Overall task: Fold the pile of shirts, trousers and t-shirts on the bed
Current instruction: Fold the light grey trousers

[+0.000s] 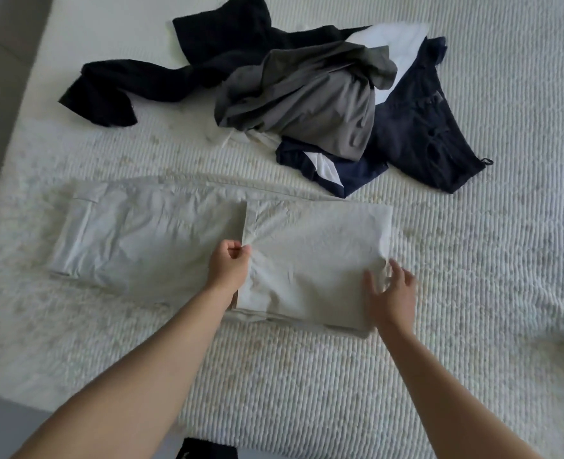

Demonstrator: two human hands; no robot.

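While the pale trousers (181, 240) lie flat across the near half of the bed (472, 260), their right part is doubled back over the middle, giving a stacked rectangle with its free hem running top to bottom just right of the left hand (229, 265). Left hand: fingers (237, 251) closed in a pinch on the cloth at that hem. Right hand (391, 294): fingers spread wide, tips touching the folded corner at the right edge, nothing gripped.

Beyond the trousers, apart from them by a strip of bare cover: one unfolded pile (323, 104). Countable in it: one black garment (161, 74) trailing left, one grey garment (307, 101) on top, one dark navy piece (429, 127) at right, one navy piece with white panel (330, 167) nearest the trousers, some white cloth (396, 38) behind; exact count of white pieces unclear.

One small dark object (207, 450) at the bottom edge, identity unclear.

Bed's left edge runs diagonally at upper left, near the trousers' left end. Open cover to the right of the fold and in front of it.
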